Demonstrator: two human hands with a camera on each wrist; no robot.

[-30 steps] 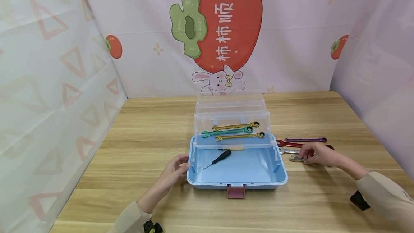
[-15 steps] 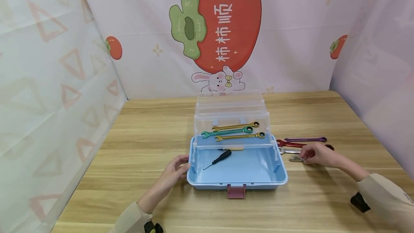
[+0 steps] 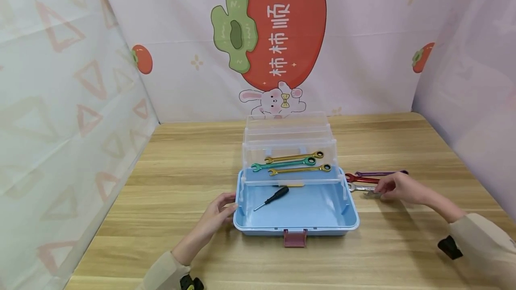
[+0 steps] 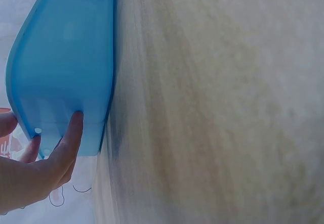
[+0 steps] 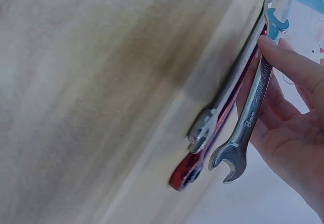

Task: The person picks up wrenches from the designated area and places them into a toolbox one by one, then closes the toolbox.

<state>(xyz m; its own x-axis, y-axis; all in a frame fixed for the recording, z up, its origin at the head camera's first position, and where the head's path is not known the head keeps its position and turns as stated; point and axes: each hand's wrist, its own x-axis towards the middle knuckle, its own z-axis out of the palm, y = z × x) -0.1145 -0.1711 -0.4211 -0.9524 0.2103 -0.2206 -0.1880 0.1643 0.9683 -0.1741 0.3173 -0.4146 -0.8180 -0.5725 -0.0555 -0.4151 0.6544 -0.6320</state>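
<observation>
While right hand [image 3: 402, 188] pinches wrench [image 5: 250, 115] | shiny silver, double-ended | left hand [image 3: 214, 214] spread against box [image 3: 312, 205]

The shiny silver wrench [image 5: 254, 100] in the right hand [image 5: 291, 115] says "8mm". Next to that comes the word "CHROME", and then a few more letters that are too fuzzy to read for sure. On the cloth wall [image 3: 173, 84], the big red fruit picture [image 3: 302, 26] has four white Chinese letters, 柿柿顺利, going from bottom to top.
</observation>
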